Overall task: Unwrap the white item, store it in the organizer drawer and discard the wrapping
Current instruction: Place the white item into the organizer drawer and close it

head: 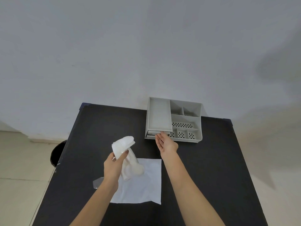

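The left hand [114,165] pinches the white item [123,146] above a sheet [146,185] at six o'clock. The right hand [166,142], fingers together, touches the drawer [153,133] of the organizer [174,119] at one o'clock. No writing is readable.

Plain indoor room: bare white wall [146,46], tiled floor [19,160], black counter [203,160] bearing a grey organizer [197,128].

A white padded item [123,145], partly unfolded, is held tilted above a flat white wrapping sheet [146,181]; the grey compartmented organizer [199,121] stands behind.
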